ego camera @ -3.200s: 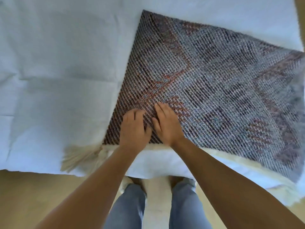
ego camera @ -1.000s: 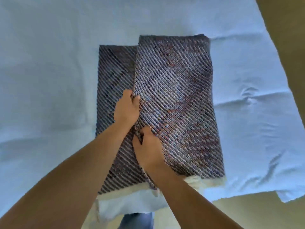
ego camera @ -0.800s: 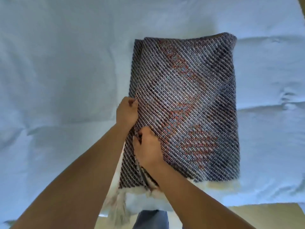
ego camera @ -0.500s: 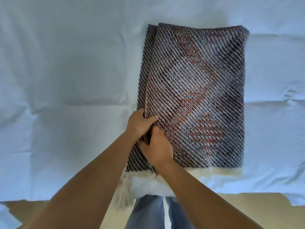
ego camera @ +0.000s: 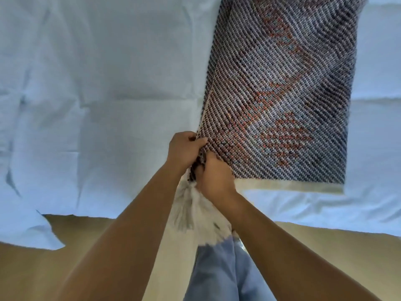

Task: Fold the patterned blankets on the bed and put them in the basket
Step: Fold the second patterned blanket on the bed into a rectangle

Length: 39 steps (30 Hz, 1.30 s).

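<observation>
A patterned blanket (ego camera: 282, 90), woven in grey, dark and rust-red diagonals, lies folded into a tall rectangle on the white bed (ego camera: 97, 105). Its cream fringe (ego camera: 191, 211) hangs off the near left corner over the bed's edge. My left hand (ego camera: 184, 149) pinches the blanket's left edge near that corner. My right hand (ego camera: 213, 177) grips the same corner just below, fingers closed on the layers. No basket is in view.
The bed's near edge runs across the lower part of the view, with tan floor (ego camera: 43, 268) below it. A corner of the white sheet (ego camera: 26, 231) droops at the lower left. My legs in blue jeans (ego camera: 217, 272) stand against the bed.
The blanket was folded over itself into a narrower rectangle. Both hands slid down its left edge to the near corner, and the fringe now hangs bunched under them.
</observation>
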{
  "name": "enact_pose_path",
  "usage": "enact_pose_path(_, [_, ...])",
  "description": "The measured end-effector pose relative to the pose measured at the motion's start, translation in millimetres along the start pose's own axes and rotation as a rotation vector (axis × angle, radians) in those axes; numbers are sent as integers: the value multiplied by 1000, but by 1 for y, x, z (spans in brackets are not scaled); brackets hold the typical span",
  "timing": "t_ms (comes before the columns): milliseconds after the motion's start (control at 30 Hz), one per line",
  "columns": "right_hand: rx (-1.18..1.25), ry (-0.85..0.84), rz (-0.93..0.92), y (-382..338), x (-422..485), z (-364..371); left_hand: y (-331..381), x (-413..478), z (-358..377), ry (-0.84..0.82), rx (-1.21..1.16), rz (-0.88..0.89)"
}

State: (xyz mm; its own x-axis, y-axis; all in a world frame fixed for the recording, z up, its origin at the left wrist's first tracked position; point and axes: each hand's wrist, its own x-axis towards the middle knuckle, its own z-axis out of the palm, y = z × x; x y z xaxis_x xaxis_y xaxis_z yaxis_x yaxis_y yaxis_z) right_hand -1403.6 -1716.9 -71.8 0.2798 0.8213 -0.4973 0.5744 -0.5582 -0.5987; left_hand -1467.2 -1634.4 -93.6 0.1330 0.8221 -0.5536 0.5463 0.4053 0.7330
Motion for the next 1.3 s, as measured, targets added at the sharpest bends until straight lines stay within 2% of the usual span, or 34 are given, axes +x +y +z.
enact_pose_path(167, [28, -201, -24, -4, 2, 30, -42, -3, -19, 131, 58, -35])
enact_pose_path(367, [173, -238, 46, 1, 3, 30, -42, -2, -6, 99, 195, 52])
enact_pose_path(467, [231, -235, 71, 4, -1, 28, -37, -1, 0, 70, 134, 48])
enact_pose_path(600, [155, -415, 32, 5, 0, 24, -15, 11, 4, 9, -8, 57])
enact_pose_path(667, [117, -426, 12, 0, 11, 12, 3, 25, 3, 2, -20, 68])
enact_pose_path(900, [76, 11, 3, -22, 118, -83, 90, 109, -1, -78, 108, 187])
enact_pose_path(1033, [-53, 151, -51, -29, 196, -133, 136, 166, 12, -123, 189, 225])
enact_pose_path(1133, [-193, 271, -75, -25, 248, -166, 163, 203, 27, -154, 129, 221])
enact_pose_path(1233, [-394, 412, -40, -16, 292, -198, 183, 237, 39, -160, 4, 139])
enact_pose_path(1300, [-568, 407, 26, -8, 315, -217, 196, 256, 46, -153, -86, 101])
